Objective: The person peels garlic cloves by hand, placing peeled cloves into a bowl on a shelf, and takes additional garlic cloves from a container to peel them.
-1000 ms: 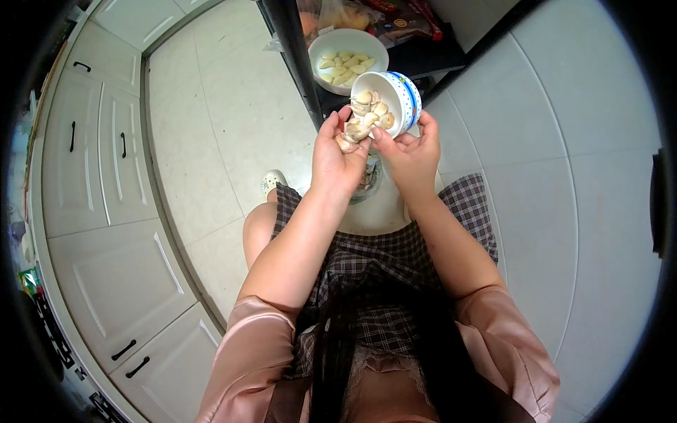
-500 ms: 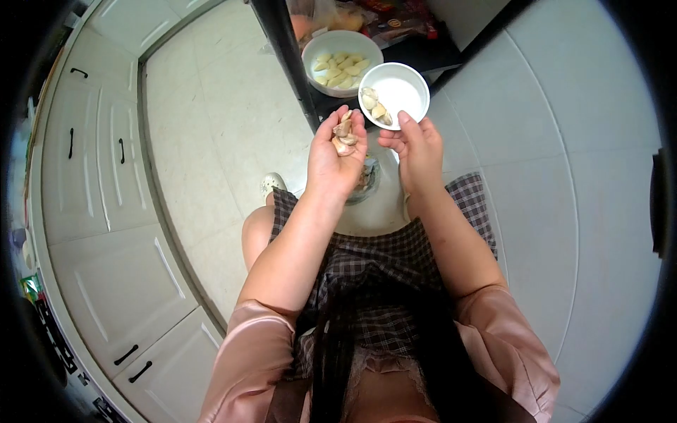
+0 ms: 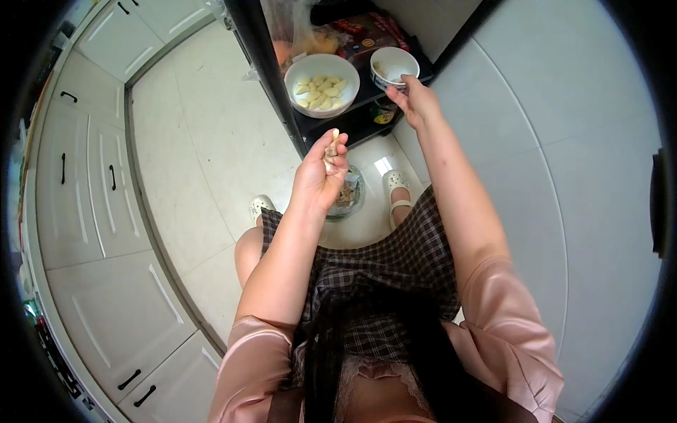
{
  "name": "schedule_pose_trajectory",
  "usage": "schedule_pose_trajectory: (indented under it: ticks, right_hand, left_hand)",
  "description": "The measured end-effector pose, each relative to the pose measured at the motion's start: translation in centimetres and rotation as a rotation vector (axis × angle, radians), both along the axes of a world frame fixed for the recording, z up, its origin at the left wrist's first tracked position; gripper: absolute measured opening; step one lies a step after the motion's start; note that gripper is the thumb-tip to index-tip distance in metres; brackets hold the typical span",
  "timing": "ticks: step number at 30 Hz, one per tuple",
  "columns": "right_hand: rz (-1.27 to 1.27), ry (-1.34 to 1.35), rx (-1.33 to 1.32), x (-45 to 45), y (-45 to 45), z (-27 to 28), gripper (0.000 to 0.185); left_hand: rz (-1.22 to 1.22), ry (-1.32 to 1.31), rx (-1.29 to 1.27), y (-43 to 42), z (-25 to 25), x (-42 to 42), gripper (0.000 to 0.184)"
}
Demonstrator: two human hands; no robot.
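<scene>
Garlic cloves [image 3: 330, 154] lie gathered in my left hand [image 3: 321, 176], whose fingers are curled around them; how many is hidden. My right hand [image 3: 419, 104] reaches forward and grips the near rim of a small white bowl [image 3: 399, 62] with a patterned outside. Inside that bowl a little garlic shows at the left. The small bowl is at the shelf, and I cannot tell whether its full base rests there. To its left stands a larger white bowl [image 3: 293, 79] with several peeled garlic cloves [image 3: 323, 92] in it.
The black shelf unit [image 3: 310, 130] also holds plastic bags and a red package [image 3: 370, 35]. Between my feet on the floor stands a clear container of scraps [image 3: 348, 197]. White cabinets [image 3: 106, 310] line the left; a pale panelled surface [image 3: 508, 141] lies right.
My right hand has carried the small bowl forward to the shelf beside the larger bowl. My left hand has closed around its garlic cloves and dropped slightly lower and left in view.
</scene>
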State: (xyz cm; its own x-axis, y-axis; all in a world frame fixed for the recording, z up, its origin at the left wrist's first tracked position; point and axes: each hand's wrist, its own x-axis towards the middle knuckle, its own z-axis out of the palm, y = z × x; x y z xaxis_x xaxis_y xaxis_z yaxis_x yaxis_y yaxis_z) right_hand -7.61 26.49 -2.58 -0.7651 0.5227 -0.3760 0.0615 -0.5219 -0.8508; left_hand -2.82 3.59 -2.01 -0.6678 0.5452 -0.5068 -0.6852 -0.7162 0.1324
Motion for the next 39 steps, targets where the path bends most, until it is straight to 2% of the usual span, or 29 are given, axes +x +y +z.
schedule_pose_trajectory:
  ticks: [5, 7, 8, 9, 10, 11, 13, 15, 18, 21, 23, 25, 30, 33, 34, 35, 39]
  right_hand:
    - [-0.027, 0.019, -0.015, -0.2, -0.4, -0.2, 0.041]
    - [-0.005, -0.073, 0.111, 1.5, -1.3, 0.1, 0.040]
    - [0.135, -0.117, 0.281, 3.2, -2.1, 0.1, 0.037]
    - [0.132, -0.090, 0.435, 4.8, -4.2, 0.4, 0.039]
    - [0.243, 0.010, 0.554, 6.6, -5.9, 1.3, 0.032]
    - [0.411, 0.138, 0.450, 7.8, -6.8, 1.5, 0.026]
    - [0.542, 0.254, 0.242, 9.8, -9.4, 4.3, 0.023]
    - [0.466, 0.367, 0.358, 10.1, -10.2, 2.5, 0.022]
    - [0.464, 0.406, 0.352, 10.4, -10.3, 1.4, 0.021]
    - [0.466, 0.408, 0.355, 10.3, -10.4, 1.1, 0.020]
    - [0.493, 0.374, 0.296, 10.3, -10.3, 1.3, 0.021]
    - [0.511, 0.342, 0.240, 10.2, -10.1, 1.7, 0.021]
    - [0.495, 0.340, 0.332, 10.4, -9.5, 2.4, 0.022]
    - [0.509, 0.383, 0.479, 10.4, -9.0, 2.4, 0.020]
    - [0.511, 0.381, 0.476, 10.5, -9.0, 2.6, 0.020]
    - [0.511, 0.384, 0.407, 10.5, -9.0, 2.7, 0.019]
    - [0.525, 0.298, 0.190, 10.7, -8.8, 2.8, 0.020]
  left_hand:
    - [-0.030, 0.061, -0.071, 0.0, 0.0, 0.1, 0.018]
    - [-0.035, 0.078, -0.090, 0.0, 0.2, 0.3, 0.017]
    - [-0.040, 0.096, -0.101, 0.0, 0.4, 0.4, 0.017]
    - [-0.038, 0.094, -0.103, 0.1, 0.7, 0.5, 0.017]
    - [-0.050, 0.132, -0.137, 0.1, 0.9, 0.6, 0.017]
    - [-0.062, 0.168, -0.173, 0.1, 1.0, 0.7, 0.016]
    - [-0.084, 0.207, -0.168, 0.0, 1.1, 1.0, 0.016]
    - [-0.109, 0.244, -0.166, -0.1, 1.0, 1.4, 0.016]
    - [-0.084, 0.267, -0.292, -0.1, 1.2, 1.9, 0.015]
    - [-0.063, 0.311, -0.401, -0.2, 1.5, 2.3, 0.016]
    - [0.021, 0.499, -0.568, -0.2, 1.5, 2.4, 0.014]
    - [-0.007, 0.564, -0.649, -0.6, 1.9, 2.3, 0.013]
    - [-0.069, 0.725, -0.798, -0.4, 2.8, 2.7, 0.013]
    - [-0.013, 0.789, -0.835, -0.2, 2.5, 3.0, 0.013]
    - [-0.001, 0.891, -0.871, -0.3, 2.2, 2.9, 0.014]
    - [0.012, 0.996, -0.906, -0.4, 2.0, 2.8, 0.015]
    - [0.013, 1.100, -0.979, -0.7, 2.0, 2.4, 0.015]
